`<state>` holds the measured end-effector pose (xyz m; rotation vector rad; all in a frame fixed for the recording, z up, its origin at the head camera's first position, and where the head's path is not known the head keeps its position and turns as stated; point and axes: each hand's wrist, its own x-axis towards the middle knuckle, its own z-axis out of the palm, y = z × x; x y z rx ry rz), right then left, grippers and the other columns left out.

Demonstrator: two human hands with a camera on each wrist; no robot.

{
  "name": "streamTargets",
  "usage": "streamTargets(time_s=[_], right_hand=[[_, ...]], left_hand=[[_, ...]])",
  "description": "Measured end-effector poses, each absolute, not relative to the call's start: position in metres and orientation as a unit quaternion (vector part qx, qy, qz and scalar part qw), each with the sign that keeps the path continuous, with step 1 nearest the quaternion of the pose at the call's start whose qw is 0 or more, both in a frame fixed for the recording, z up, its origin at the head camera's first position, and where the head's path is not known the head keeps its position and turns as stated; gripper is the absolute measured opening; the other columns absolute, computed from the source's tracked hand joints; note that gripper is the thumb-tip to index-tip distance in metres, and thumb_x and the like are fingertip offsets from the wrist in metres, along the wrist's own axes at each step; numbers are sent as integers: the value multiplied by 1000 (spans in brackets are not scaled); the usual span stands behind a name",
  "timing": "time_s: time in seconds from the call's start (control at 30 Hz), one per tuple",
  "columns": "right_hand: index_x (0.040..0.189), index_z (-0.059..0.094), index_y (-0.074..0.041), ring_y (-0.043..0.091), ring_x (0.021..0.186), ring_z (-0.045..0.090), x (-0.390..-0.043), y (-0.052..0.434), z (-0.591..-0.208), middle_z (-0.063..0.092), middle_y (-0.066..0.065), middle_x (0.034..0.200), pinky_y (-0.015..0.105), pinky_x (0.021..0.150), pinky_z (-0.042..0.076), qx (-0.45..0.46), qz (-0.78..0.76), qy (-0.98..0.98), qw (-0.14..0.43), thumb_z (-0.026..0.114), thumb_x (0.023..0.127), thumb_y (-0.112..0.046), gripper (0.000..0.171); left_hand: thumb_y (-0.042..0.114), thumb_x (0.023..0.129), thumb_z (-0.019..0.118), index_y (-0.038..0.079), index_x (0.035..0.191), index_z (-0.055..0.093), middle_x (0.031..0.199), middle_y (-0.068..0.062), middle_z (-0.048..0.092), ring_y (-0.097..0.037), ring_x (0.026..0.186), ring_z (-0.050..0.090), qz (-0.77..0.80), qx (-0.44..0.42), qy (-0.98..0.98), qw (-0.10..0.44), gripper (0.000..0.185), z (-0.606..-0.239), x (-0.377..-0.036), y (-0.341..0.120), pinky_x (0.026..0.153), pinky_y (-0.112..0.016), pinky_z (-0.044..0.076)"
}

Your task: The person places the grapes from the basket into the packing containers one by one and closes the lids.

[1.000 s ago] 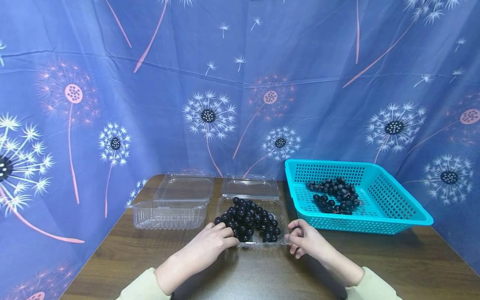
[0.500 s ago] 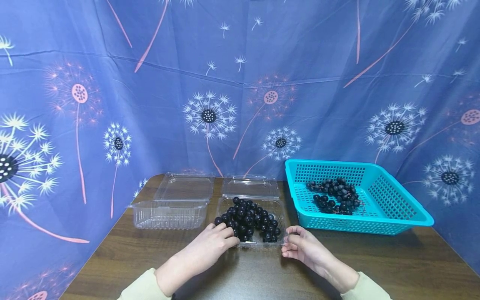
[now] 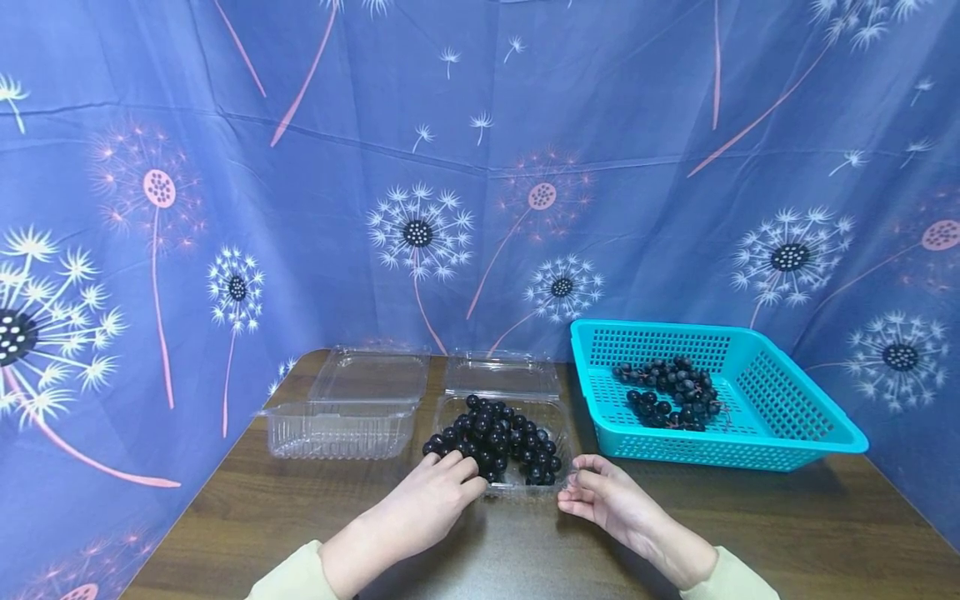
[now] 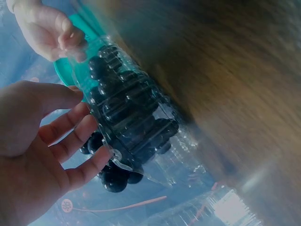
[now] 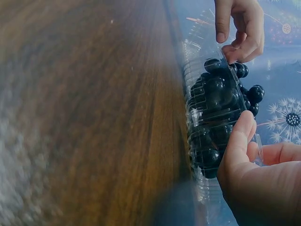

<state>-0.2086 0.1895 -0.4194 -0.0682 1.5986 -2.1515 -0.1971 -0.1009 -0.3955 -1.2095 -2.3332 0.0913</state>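
Note:
Dark grapes (image 3: 487, 429) lie heaped in a clear plastic clamshell box (image 3: 525, 491), whose lid (image 3: 501, 377) is folded back. At the box's front left corner is my left hand (image 3: 435, 504), its fingertips against the grapes and rim. In the left wrist view its fingers reach forward, loosely bent, and some grapes (image 4: 114, 179) bulge past the rim beside them. My right hand (image 3: 618, 504) pinches the front right corner of the box; the right wrist view has its thumb (image 5: 242, 129) on the near side and fingers behind the rim.
A second clear clamshell box (image 3: 341, 433), lid back, stands to the left. On the right, a turquoise basket (image 3: 735, 450) holds more dark grapes (image 3: 678, 392). The wooden table (image 3: 517, 558) meets a blue dandelion-print cloth (image 3: 480, 250) behind.
My right hand has moved slightly left and taken hold of the box corner. My left hand has shifted a little right, and the leftmost grapes have moved slightly outward.

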Motion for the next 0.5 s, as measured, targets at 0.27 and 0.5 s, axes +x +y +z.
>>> streamTargets(time_s=[0.27,0.5], right_hand=[[105,38,-5,16,85,63,-207,190,-422,54,2,86,32,87,53,-42,-800,550,234,45,92,0,16],[97,48,-9,16,89,63,-207,196,-423,58,1,86,31,91,51,-61,-818,509,261,41,96,-2,10]], left_hand=[[11,78,67,22,101,65,94,9,55,-10,82,49,36,-453,-858,241,26,-391,-198,-98,59,-22,37],[10,81,65,22,105,65,96,8,56,-10,83,48,37,-459,-857,230,27,-376,-202,-96,60,-25,39]])
